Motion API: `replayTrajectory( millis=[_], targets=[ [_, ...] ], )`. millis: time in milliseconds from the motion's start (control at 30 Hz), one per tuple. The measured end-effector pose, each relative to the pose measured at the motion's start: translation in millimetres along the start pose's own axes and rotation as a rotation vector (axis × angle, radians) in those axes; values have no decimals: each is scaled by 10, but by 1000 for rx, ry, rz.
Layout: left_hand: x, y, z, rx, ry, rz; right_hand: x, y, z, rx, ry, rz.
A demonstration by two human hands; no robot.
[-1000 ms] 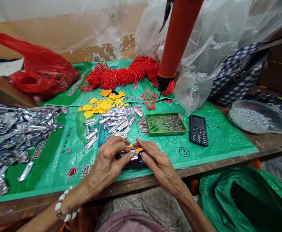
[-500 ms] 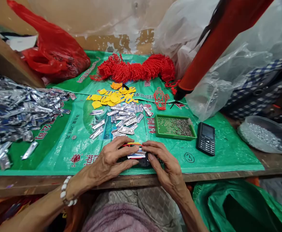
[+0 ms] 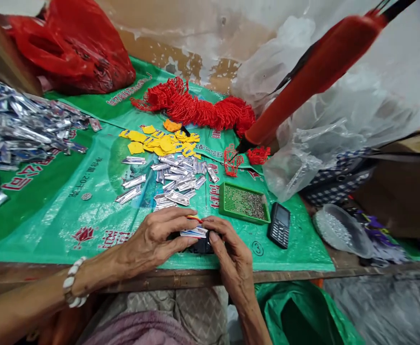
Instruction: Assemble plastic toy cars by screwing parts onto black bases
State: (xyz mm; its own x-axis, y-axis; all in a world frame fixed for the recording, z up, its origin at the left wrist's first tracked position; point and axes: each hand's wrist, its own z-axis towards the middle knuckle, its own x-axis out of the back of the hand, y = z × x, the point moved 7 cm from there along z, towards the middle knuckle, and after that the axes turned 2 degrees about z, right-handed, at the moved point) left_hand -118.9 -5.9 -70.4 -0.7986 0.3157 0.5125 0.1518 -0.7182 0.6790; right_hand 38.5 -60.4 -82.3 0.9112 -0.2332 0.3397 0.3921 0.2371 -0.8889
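Near the table's front edge, my left hand (image 3: pixel 156 239) and my right hand (image 3: pixel 231 254) close in from both sides on a small stacked assembly. Its visible parts are a silver metal plate (image 3: pixel 194 233), red and yellow edges behind it, and a black block (image 3: pixel 202 246) under it. My left fingers and thumb pinch the plate's left side; my right thumb and fingers press at its right end. Fingers cover much of the stack. Just beyond lie loose silver metal plates (image 3: pixel 177 184), yellow pieces (image 3: pixel 159 141) and a green tray (image 3: pixel 244 203) of tiny screws.
A red electric screwdriver (image 3: pixel 303 81) hangs slanted over the right side, its tip near a red plastic frame (image 3: pixel 233 160). A row of red frames (image 3: pixel 203 110) lies behind. Right: a black phone (image 3: pixel 279 225) and a bowl (image 3: pixel 343 232). Left: a metal heap (image 3: pixel 26 124) and a red bag (image 3: pixel 84 48).
The view has turned and shifted, so the table's contents sit differently in it. Both hands keep their grip on the assembly, with the fingers barely changed.
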Motion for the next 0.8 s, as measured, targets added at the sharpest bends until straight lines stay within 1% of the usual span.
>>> replayTrajectory(
  millis=[67,133,200,267,333,367,400,467,533,567,600,700,800],
  targets=[
    [-26,-23,43,6,1,-15,56,10,13,-10,46,-40],
    [-58,-19,96,0,-4,-22,180,15,48,-43,102,-91],
    [-83,3,133,-27,11,-13,396,-11,129,-78,199,-130],
    [-117,24,138,-63,31,6,677,-86,278,-86,346,-137],
    [-162,21,120,-78,38,7,950,-213,510,-31,500,-117],
    [-185,7,109,-69,36,-3,1044,-293,664,32,537,-94],
    [-200,-7,100,-58,37,-17,1099,-375,841,102,532,-71],
    [-214,-40,97,-18,39,-44,1127,-497,1212,191,466,-20],
    [-202,-48,114,3,43,-47,1061,-618,1526,298,338,97],
    [-185,-40,127,1,49,-38,1038,-650,1635,314,316,137],
    [-166,-28,142,-6,57,-26,1010,-652,1721,288,299,156],
    [-134,17,171,-46,58,3,975,-599,1790,191,323,146],
    [-147,-11,166,-23,61,5,981,-537,1698,184,337,158]
  ],
)
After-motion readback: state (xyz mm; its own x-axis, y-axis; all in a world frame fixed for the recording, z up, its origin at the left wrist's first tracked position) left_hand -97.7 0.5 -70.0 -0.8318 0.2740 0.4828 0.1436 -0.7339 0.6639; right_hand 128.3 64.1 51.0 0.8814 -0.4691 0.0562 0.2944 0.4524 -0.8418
